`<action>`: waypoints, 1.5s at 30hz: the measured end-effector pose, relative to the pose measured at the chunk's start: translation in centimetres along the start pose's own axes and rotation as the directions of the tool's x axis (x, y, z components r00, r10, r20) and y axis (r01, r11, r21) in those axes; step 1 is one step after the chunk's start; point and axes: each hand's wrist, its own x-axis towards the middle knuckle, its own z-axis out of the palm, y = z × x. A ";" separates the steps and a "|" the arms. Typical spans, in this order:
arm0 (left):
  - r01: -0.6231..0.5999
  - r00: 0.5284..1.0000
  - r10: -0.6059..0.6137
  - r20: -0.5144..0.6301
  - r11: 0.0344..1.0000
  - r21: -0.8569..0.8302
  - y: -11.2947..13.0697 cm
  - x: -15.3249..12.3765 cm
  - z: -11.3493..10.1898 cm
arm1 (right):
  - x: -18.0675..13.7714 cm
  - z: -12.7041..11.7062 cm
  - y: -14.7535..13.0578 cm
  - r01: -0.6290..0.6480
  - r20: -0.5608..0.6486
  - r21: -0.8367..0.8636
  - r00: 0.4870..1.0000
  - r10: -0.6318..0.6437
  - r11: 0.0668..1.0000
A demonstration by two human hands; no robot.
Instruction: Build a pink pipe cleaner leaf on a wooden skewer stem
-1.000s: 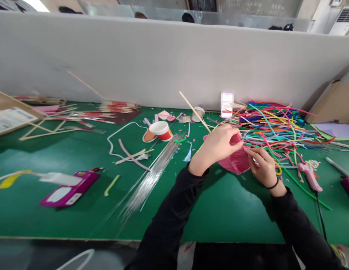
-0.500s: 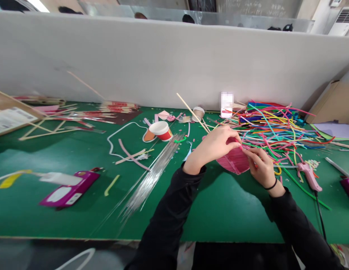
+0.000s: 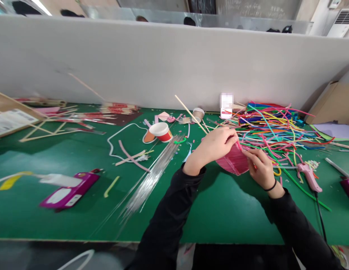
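A pink ribbed paper piece [image 3: 233, 162], folded like a fan or lantern, is held just above the green table [image 3: 78, 157]. My left hand [image 3: 215, 144] is closed over its top, fingers curled round it and a thin wooden stick [image 3: 190, 113] that slants up to the left. My right hand [image 3: 259, 167], with a black band on the wrist, pinches the pink piece's right edge. Both arms are in black sleeves.
A heap of coloured pipe cleaners [image 3: 273, 125] lies right behind my hands. A pink glue gun [image 3: 308, 175] is at the right, a red paper cup [image 3: 161, 131] and silver wires [image 3: 152, 174] to the left, a magenta box [image 3: 69, 189] further left. A white partition [image 3: 163, 63] backs the table.
My hands and the pink piece have shifted slightly; my right fingers have moved up along its right edge. The rest is unchanged.
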 end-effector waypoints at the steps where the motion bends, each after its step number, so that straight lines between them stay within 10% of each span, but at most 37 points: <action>1: 0.008 1.000 -0.008 -0.003 1.000 0.004 0.0 0.0 0.0 | 0.0 0.0 0.0 0.002 -0.002 0.002 1.000 -0.002 1.000; 45: 0.019 0.999 -0.013 0.042 0.988 -0.155 -1.9 0.3 -0.4 | -0.3 -0.2 0.4 -0.058 0.023 -0.045 0.998 0.059 0.997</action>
